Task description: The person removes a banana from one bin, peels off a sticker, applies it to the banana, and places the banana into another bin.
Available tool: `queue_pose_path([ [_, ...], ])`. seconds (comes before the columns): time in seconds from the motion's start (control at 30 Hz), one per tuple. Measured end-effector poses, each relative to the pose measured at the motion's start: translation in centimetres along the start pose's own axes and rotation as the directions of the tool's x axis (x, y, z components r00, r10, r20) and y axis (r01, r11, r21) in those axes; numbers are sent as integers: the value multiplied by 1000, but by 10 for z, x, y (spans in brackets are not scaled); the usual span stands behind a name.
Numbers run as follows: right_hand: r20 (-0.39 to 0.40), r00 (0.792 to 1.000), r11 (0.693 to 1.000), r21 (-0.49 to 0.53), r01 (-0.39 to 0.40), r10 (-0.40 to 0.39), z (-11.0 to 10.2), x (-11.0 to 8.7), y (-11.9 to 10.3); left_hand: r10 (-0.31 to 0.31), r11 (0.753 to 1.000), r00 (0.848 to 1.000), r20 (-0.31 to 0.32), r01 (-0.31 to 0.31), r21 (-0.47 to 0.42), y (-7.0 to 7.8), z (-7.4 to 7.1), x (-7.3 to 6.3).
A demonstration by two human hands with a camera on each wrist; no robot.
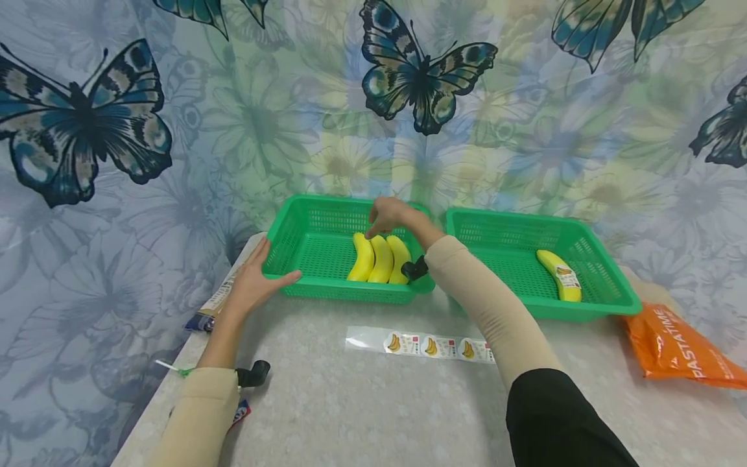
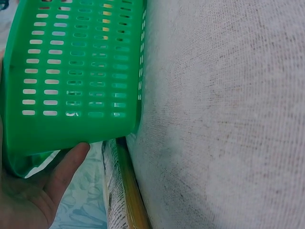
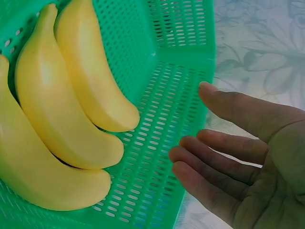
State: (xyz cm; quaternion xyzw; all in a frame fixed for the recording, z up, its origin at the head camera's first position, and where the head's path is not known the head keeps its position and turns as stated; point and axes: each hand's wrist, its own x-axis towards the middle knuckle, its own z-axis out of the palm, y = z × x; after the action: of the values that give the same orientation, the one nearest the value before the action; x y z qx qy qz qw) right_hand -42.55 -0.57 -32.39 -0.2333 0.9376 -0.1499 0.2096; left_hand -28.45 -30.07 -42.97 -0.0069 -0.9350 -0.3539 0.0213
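Observation:
Three yellow bananas [image 1: 382,259] lie side by side in the right half of the left green basket [image 1: 350,294]. My left hand [image 1: 255,280] rests at that basket's near left corner, thumb spread along the front rim and fingers along the left side. In the left wrist view, a straight finger [image 2: 71,167] lies against the outer wall. Over the back of the bananas hangs my right hand [image 1: 388,216], holding nothing. Loosely bent fingers [image 3: 205,183] show in the right wrist view, apart from the bananas' tips.
A second green basket [image 1: 496,246] on the right holds one banana [image 1: 560,275] with a label. A strip of banana stickers [image 1: 432,346] lies in front. An orange bag [image 1: 679,344] sits at the right, a dark blue packet [image 1: 201,322] at the left edge. Behind hangs a butterfly-patterned cloth [image 1: 327,136].

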Motion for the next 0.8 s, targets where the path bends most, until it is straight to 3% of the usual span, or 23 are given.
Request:
queue_pose_path([
  [0.27,14,1000,1000,19,-4,4,9,15,3,5,1000,1000,3,-5,-13,-1,0,0],
  [0.5,72,994,996,15,-85,84,19,36,9,2,1000,1000,-1,-2,-7,-2,2,1],
  [0.8,79,990,993,-15,-116,117,40,51,15,11,1000,1000,-20,-11,-2,-5,3,1],
])
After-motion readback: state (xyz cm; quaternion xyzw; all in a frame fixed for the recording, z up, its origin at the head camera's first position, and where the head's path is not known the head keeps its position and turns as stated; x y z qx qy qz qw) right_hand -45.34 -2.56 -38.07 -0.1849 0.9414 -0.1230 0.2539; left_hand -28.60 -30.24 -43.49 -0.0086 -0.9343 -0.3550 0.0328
